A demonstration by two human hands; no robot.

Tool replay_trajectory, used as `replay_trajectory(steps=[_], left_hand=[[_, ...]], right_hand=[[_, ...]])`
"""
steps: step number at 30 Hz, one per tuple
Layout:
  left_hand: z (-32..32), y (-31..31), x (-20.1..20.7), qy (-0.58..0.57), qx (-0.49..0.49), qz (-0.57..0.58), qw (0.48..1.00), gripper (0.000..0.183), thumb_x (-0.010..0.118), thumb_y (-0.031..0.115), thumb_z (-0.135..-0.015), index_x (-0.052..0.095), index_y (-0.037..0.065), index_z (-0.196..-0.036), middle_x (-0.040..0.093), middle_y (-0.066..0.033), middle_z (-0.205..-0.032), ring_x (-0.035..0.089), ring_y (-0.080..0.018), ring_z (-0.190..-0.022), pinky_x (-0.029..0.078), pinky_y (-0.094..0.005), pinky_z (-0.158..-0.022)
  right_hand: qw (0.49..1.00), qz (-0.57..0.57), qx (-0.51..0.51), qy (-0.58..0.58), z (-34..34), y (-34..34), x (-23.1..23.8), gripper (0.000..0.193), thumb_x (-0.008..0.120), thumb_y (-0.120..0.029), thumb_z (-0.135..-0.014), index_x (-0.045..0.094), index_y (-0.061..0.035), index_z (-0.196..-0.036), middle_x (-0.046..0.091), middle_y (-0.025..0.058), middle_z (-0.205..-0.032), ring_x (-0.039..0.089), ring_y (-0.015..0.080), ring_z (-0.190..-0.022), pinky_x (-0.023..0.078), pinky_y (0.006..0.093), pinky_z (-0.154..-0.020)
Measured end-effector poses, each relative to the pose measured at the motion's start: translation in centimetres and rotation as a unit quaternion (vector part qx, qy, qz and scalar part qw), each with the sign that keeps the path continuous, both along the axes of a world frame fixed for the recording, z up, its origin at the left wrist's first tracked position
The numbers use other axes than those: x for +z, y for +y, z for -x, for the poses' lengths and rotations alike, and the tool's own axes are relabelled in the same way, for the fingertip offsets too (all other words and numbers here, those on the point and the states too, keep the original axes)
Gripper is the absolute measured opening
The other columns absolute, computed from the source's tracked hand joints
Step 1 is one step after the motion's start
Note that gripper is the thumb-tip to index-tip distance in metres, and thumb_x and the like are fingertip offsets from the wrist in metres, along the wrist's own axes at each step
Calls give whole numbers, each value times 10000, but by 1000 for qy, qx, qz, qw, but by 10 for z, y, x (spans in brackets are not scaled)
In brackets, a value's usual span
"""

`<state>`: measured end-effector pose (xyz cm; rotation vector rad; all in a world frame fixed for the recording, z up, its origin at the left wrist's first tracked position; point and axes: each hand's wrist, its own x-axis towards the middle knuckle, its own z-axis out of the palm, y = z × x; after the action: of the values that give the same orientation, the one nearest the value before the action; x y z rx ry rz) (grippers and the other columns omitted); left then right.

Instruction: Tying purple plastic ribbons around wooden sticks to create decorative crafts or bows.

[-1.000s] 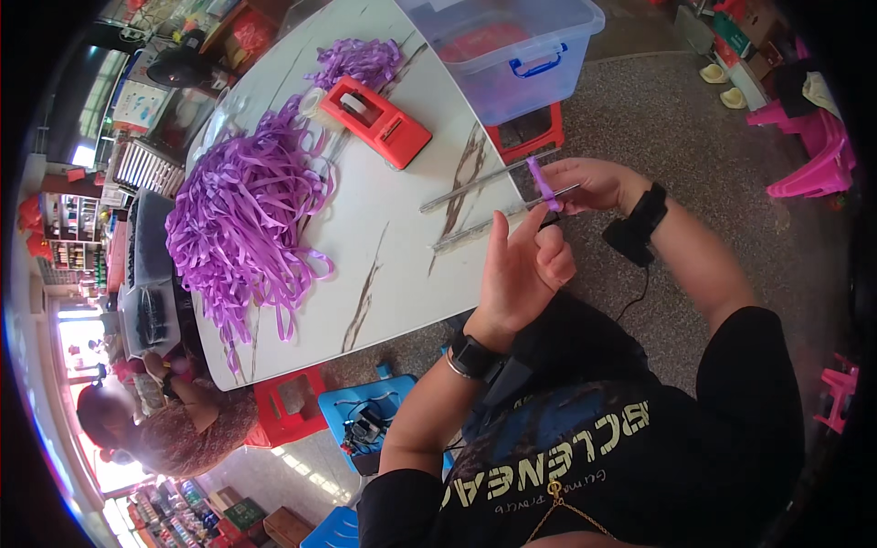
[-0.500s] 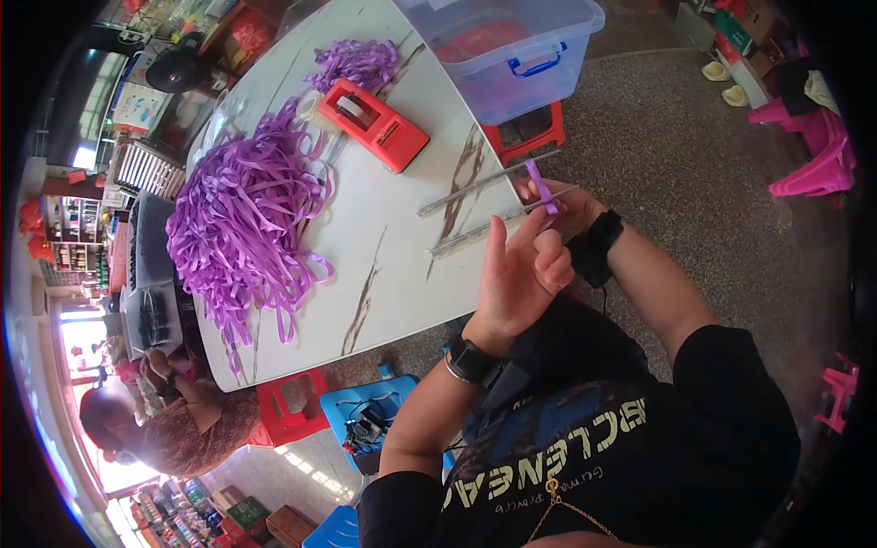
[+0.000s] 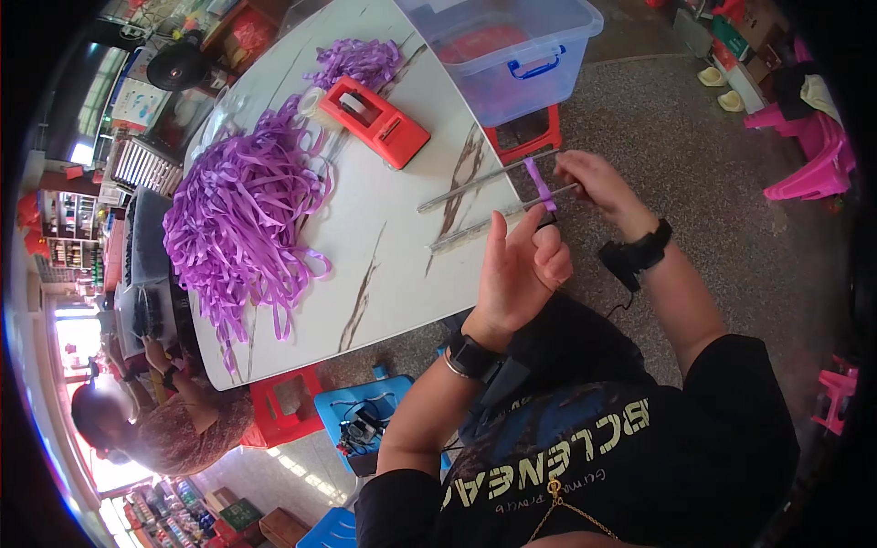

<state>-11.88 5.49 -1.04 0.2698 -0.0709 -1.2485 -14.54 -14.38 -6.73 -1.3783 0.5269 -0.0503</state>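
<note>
Two thin metal rods [image 3: 475,183] lie side by side on the table and stick out past its right edge. A short purple ribbon [image 3: 539,184] is wrapped across both near their outer ends. My left hand [image 3: 523,265] is beside the lower rod, thumb raised and apart, index fingertip at the ribbon's lower end, the other fingers loosely curled. At the tip of the upper rod, my right hand [image 3: 596,187] has its fingers drawn together; whatever is between them is hidden. A large heap of purple ribbons [image 3: 247,219] covers the table's left part.
A red tape dispenser [image 3: 376,123] sits beside a smaller ribbon pile [image 3: 354,62] on the marbled white table [image 3: 402,283]. A clear plastic bin [image 3: 548,78] stands on a red stool at the far right. Another person [image 3: 183,416] works at left, near a blue stool [image 3: 365,402] holding cables.
My right hand has moved right and outward from behind the ribbon to the rod tips. My left hand stays nearly in place. The other person's arms have shifted.
</note>
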Motion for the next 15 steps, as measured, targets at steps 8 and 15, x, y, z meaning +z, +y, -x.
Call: replay_trajectory(steps=[8,15], left_hand=[[0,0,1,-3,-1,-14,1000,568,279,578,-893,404,74,-1122,307,17,-630,319,-104,-581,294,-237,-569],[0,-1,1,-12,2,-23,1000,582,278,580,-891,391,74,-1156,311,14,-629,326,-108,-584,295,-239,-567]], right_hand=[[847,524,-20,-88,6,46,84,289,620,-333,-782,552,-69,-687,523,28,-641,538,204,-600,422,306,-515],[841,537,22,-58,2,38,78,241,652,-290,-739,567,-69,-696,565,57,-672,570,225,-630,439,332,-537]])
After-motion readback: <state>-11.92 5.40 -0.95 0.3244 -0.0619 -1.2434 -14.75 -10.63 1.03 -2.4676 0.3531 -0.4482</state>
